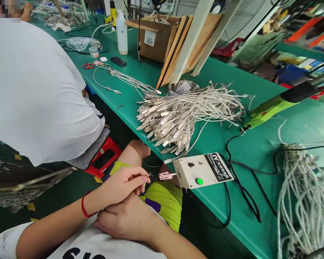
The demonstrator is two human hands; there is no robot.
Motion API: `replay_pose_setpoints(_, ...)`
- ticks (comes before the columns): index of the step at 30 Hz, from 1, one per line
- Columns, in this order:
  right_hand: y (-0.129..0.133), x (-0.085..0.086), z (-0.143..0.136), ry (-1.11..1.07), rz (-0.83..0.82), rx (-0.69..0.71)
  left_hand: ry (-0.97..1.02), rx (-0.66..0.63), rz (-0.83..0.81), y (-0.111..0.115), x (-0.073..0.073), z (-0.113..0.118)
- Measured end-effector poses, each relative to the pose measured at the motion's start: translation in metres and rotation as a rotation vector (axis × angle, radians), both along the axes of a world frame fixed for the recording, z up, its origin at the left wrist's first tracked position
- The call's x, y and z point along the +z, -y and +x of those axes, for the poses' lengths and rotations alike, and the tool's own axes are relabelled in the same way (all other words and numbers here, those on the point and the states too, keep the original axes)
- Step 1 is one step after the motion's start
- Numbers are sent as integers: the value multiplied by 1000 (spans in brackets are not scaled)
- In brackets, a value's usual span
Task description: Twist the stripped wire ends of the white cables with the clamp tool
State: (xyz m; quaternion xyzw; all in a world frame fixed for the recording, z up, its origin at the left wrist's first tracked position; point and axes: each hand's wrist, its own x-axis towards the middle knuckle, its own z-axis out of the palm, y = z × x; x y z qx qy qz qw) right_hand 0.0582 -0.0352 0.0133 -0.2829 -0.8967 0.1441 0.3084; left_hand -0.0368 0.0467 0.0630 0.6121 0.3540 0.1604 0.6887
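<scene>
My left hand (129, 183), red band at its wrist, reaches toward a thin rod with a pink-and-white tag (165, 176). Its fingertips pinch at the dark end of this rod; what sits between them is too small to make out. The rod comes out of a cream-coloured control box (202, 171) with a black knob and a green button, at the table edge. Below the left hand, against my shirt, my right hand (126, 219) is curled, its fingers mostly hidden. A large pile of white USB cables (178, 115) lies beyond the box.
Black cords (243, 190) trail across the green table (259, 158). A lime-green tool with a black handle (275, 108) lies at right, above another cable bundle (302, 201). A cardboard box (153, 45) and bottle (121, 34) stand behind. A co-worker (37, 86) sits at left.
</scene>
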Motion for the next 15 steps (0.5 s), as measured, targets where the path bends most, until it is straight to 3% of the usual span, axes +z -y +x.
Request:
replay_pose_setpoints(3, 13, 15, 21, -446, -205, 4, 32, 218, 44, 8, -1, 0)
replay_pose_setpoints(5, 23, 22, 36, -663, -320, -175, 62, 279, 15, 14, -4, 2)
replay_pose_setpoints(8, 36, 21, 53, -859, -417, -621, 91, 242, -115, 25, -8, 6)
replay_pose_setpoints(10, 39, 16, 60, -979, -501, -837, 103, 196, -216, 32, -12, 9)
replay_pose_setpoints(12, 39, 12, 63, -1074, -593, -906, 119, 144, -302, 37, -15, 12)
replay_pose_setpoints(15, 36, 13, 66, -1123, -700, -893, 149, 91, -330, 38, -16, 17)
